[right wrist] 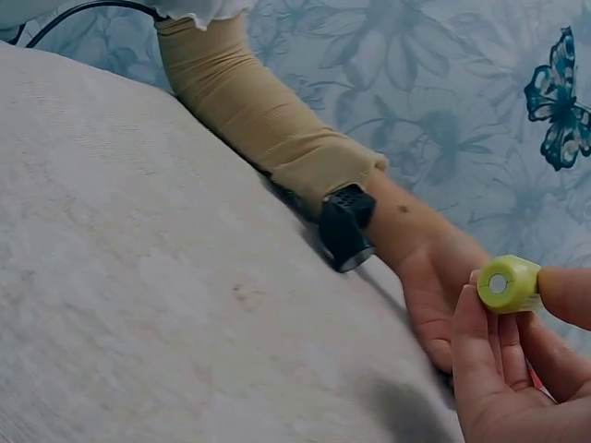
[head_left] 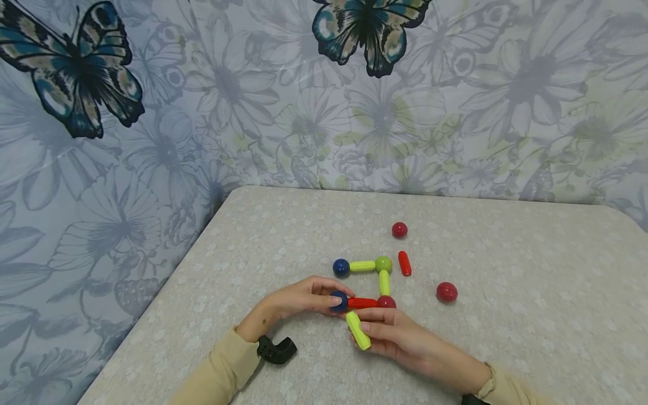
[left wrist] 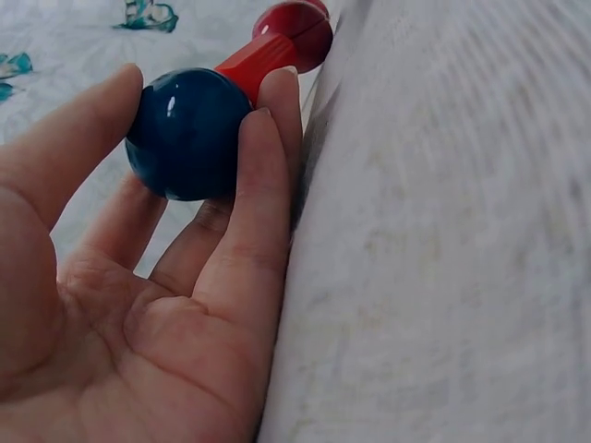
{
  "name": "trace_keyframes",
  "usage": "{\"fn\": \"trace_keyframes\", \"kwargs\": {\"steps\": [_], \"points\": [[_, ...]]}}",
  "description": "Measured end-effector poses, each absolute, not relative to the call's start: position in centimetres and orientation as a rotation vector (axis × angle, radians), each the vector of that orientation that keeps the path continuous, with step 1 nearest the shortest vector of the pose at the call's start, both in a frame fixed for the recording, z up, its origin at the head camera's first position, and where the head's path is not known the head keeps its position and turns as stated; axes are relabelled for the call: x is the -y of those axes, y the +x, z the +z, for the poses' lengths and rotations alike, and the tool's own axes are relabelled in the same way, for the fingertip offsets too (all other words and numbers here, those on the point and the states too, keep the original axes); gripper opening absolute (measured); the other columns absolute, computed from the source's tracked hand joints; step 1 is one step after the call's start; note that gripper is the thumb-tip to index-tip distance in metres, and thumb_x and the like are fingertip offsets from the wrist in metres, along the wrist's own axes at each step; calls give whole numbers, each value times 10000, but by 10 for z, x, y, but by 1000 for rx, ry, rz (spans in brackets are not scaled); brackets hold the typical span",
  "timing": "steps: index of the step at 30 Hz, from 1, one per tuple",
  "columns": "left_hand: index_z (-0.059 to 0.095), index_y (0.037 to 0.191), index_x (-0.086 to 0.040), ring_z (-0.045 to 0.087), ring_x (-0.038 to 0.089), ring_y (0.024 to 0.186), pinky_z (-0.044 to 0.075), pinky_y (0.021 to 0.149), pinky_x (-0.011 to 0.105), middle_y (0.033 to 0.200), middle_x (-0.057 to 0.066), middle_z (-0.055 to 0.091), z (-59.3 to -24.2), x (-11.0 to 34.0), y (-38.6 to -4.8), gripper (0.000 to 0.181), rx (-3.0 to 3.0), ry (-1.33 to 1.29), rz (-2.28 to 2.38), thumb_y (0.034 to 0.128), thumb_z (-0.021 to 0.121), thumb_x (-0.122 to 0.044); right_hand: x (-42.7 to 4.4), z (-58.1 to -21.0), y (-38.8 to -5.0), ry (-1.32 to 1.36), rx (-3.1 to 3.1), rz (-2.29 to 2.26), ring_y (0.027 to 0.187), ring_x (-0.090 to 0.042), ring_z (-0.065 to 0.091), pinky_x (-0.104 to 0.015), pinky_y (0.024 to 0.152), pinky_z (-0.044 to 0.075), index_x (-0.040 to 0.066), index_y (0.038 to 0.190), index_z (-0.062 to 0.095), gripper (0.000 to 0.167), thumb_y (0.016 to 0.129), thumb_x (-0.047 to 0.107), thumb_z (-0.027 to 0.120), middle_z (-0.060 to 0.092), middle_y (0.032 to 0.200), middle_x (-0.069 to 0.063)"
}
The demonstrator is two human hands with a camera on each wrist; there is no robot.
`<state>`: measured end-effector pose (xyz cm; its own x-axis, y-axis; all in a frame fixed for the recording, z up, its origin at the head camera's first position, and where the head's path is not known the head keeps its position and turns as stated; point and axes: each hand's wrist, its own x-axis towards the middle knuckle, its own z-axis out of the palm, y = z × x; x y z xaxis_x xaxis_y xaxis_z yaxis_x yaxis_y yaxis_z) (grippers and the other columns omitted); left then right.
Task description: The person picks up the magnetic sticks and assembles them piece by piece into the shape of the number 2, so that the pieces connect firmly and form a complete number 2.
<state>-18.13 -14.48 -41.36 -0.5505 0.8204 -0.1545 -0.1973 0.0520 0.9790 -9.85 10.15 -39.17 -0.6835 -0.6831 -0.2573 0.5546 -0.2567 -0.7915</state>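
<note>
My left hand (head_left: 304,298) pinches a dark blue ball (left wrist: 189,134) between thumb and fingers. From that ball a red rod (head_left: 363,303) runs to a dark red ball (head_left: 387,302) near my right hand. A yellow-green rod (head_left: 385,283) links the red ball to a green ball (head_left: 383,264), and another yellow-green rod (head_left: 362,266) joins the green ball to a second blue ball (head_left: 341,268). My right hand (head_left: 400,337) pinches a loose yellow-green rod (head_left: 358,331); its round end with a silvery disc (right wrist: 498,283) shows in the right wrist view.
Beyond the joined pieces lie a loose red rod (head_left: 404,263) and a red ball (head_left: 400,230). Another red ball (head_left: 447,292) sits to the right. A patterned cloth covers the table (head_left: 531,281), whose far edge meets a flowered wall (head_left: 455,112). A black wrist camera (head_left: 277,350) is at my left wrist.
</note>
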Motion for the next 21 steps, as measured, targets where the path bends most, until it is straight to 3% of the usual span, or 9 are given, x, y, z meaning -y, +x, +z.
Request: {"fn": "trace_keyframes", "kwargs": {"steps": [13, 21], "points": [[513, 1264, 92, 598, 298, 1030, 434, 911, 432, 1179, 175, 586, -412, 139, -181, 377, -1479, 608, 1686, 953, 558, -117, -90, -406, -90, -40, -1023, -2013, 1046, -246, 581, -376, 948, 404, -117, 1347, 347, 461, 971, 94, 511, 576, 1150, -166], [490, 1277, 102, 582, 324, 1055, 421, 924, 439, 1227, 187, 553, -415, 141, -180, 400, -1451, 633, 1689, 954, 558, -124, -85, -407, -89, -91, -985, -1985, 1117, -283, 545, -398, 967, 380, -115, 1354, 323, 464, 982, 106, 489, 560, 1197, -192]]}}
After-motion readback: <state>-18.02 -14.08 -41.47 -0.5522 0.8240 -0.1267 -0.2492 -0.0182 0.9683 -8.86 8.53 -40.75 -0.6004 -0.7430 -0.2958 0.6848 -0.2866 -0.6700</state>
